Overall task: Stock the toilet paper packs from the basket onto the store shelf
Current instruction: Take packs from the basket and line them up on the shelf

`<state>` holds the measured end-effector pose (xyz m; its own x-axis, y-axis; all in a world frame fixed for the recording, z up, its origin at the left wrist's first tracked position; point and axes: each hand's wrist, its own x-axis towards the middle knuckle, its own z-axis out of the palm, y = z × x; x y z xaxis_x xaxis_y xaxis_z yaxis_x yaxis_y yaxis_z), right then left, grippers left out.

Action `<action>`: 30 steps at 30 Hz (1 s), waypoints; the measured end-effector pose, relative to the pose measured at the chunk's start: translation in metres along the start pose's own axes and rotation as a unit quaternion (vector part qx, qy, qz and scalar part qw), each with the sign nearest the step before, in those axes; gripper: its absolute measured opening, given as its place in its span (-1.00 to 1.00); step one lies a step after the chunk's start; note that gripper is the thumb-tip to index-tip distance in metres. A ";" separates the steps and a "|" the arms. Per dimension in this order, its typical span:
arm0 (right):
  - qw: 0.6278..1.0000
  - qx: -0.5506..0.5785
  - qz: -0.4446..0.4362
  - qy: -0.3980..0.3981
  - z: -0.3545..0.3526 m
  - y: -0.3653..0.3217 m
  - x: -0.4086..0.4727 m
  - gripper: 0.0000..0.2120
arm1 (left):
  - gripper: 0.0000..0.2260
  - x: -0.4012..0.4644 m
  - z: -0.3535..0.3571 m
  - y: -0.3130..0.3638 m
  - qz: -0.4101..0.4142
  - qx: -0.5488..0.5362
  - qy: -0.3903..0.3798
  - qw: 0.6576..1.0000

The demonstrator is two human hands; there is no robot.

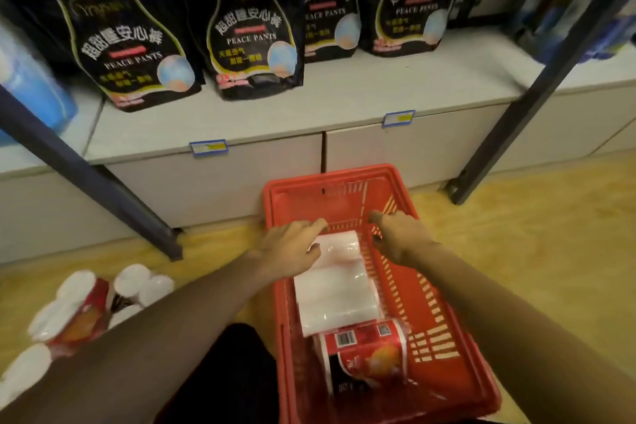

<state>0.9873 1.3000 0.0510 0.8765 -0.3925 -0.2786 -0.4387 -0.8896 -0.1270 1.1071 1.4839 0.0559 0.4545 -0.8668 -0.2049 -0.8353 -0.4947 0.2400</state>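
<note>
Reaching into basket (447, 348) | left hand (292, 244) on toilet paper pack (339, 289) | right hand (401, 237) apart

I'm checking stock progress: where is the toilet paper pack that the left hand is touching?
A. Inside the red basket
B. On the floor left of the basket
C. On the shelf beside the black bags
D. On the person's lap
A: the left hand rests on the toilet paper pack lying inside the red basket, not on the shelf.
</note>
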 end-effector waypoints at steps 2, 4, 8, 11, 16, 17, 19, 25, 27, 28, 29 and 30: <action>0.999 0.020 0.021 -0.022 0.030 0.004 0.000 -0.56 | -0.65 0.003 0.022 -0.007 -0.008 -0.001 -0.020 1.000; 0.998 0.024 0.033 -0.044 0.055 0.007 -0.001 -0.51 | -0.62 0.007 0.041 -0.011 -0.019 -0.011 -0.039 0.999; 0.992 0.030 0.064 -0.106 0.092 0.009 -0.003 -0.42 | -0.56 0.017 0.078 -0.011 -0.020 -0.014 -0.101 0.995; 0.983 0.045 0.075 -0.159 0.116 0.009 -0.010 -0.34 | -0.53 0.027 0.105 -0.009 0.000 -0.010 -0.152 0.988; 0.973 0.077 0.062 -0.210 0.150 0.015 -0.027 -0.24 | -0.49 0.031 0.139 -0.005 -0.011 0.007 -0.184 0.983; 0.970 0.077 0.061 -0.223 0.154 0.016 -0.029 -0.19 | -0.47 0.033 0.144 -0.006 -0.023 0.012 -0.190 0.981; 0.966 0.057 0.045 -0.250 0.157 0.017 -0.032 -0.08 | -0.45 0.037 0.152 -0.009 -0.045 0.028 -0.201 0.978; 0.966 -0.020 0.006 -0.259 0.178 0.016 -0.047 0.09 | -0.30 0.047 0.155 -0.015 -0.103 -0.024 -0.208 0.973; 0.969 -0.076 -0.021 -0.233 0.192 0.024 -0.055 0.07 | -0.24 0.048 0.154 -0.014 -0.111 -0.004 -0.197 0.974; 0.972 -0.086 -0.032 -0.217 0.198 0.027 -0.059 0.07 | -0.23 0.047 0.153 -0.014 -0.116 0.004 -0.202 0.973; 0.974 -0.082 -0.035 -0.210 0.204 0.031 -0.061 0.10 | -0.24 0.048 0.152 -0.014 -0.121 0.012 -0.212 0.970; 0.974 -0.074 -0.038 -0.209 0.206 0.033 -0.063 0.12 | -0.27 0.048 0.149 -0.014 -0.124 0.022 -0.223 0.967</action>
<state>0.8767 1.3434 -0.1316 0.7352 -0.2215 -0.6406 -0.3146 -0.9487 -0.0330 1.0942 1.4584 -0.0988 0.4726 -0.6035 -0.6422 -0.7338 -0.6730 0.0925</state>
